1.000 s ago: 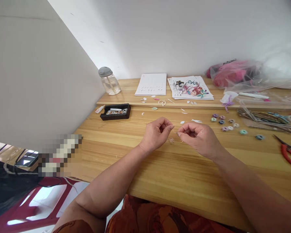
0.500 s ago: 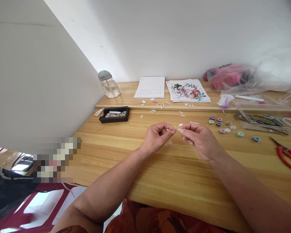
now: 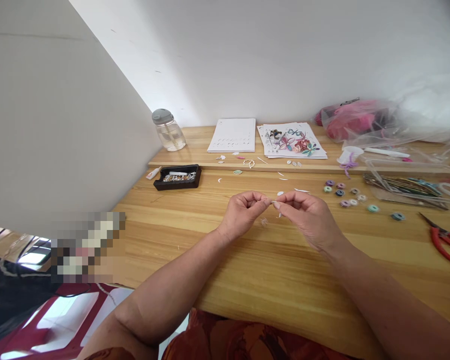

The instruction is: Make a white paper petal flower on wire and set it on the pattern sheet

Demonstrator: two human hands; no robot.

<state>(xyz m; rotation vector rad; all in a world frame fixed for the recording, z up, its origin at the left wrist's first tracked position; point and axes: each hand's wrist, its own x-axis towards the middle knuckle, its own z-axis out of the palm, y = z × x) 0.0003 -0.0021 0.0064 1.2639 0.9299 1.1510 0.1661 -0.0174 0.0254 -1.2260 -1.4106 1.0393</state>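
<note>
Over the middle of the wooden table, my left hand [image 3: 243, 212] and my right hand [image 3: 307, 217] meet fingertip to fingertip. Both pinch a tiny pale, thin piece [image 3: 273, 202], too small to name. A whitish end [image 3: 279, 215] hangs below my right fingers. On the table under my left hand lies a small tangle of fine thread [image 3: 264, 221]. Just beyond the fingers are a white oval cutout [image 3: 280, 193] and a thin white strip [image 3: 302, 190].
Several thread bobbins [image 3: 373, 208] and red-handled pliers [image 3: 446, 240] lie to the right. A black tray [image 3: 177, 186] of beads stands left, near a clear bottle [image 3: 171, 136]. A raised shelf holds a sheet with flower designs [image 3: 294, 142], white paper [image 3: 232, 132] and a plastic bag [image 3: 363, 120].
My right fingertips have closed in toward the left ones, covering more of the pale piece. Both hands stay in nearly the same place. The view has shifted very slightly.
</note>
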